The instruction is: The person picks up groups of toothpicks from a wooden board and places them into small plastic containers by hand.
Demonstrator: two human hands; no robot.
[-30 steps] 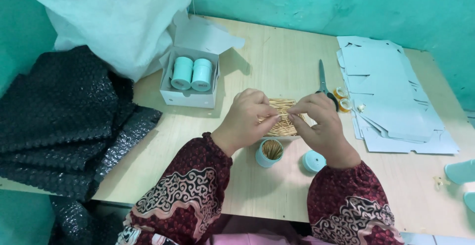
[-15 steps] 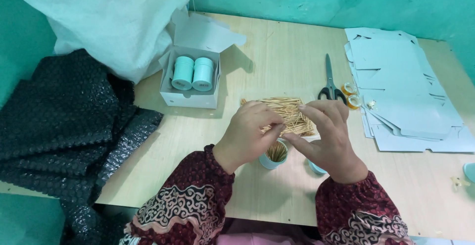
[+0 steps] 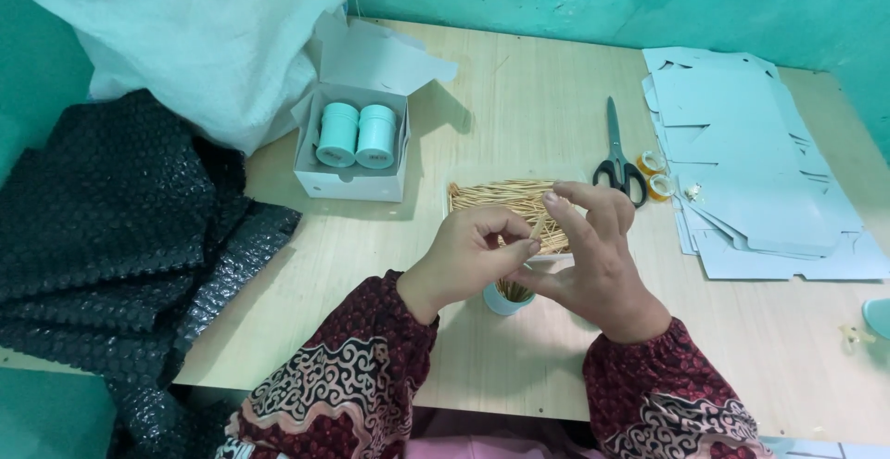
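With both the left hand [image 3: 473, 255] and right hand [image 3: 593, 255] pinching toothpicks [image 3: 538, 229] just above the small cup [image 3: 507, 299], a loose grip could scatter them beside it.

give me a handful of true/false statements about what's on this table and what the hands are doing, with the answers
1. The open white box holds two teal containers. True.
2. The scissors lie on the stack of flat cardboard blanks. False: they lie on the bare table, just left of the stack.
3. Both hands meet above a small teal cup with thin sticks in it. True: the left hand and right hand pinch thin sticks together over it.
4. The pile of thin sticks sits inside the white box. False: it lies loose on the table behind the hands.
5. Black bubble wrap is heaped at the table's right edge. False: it is at the left.
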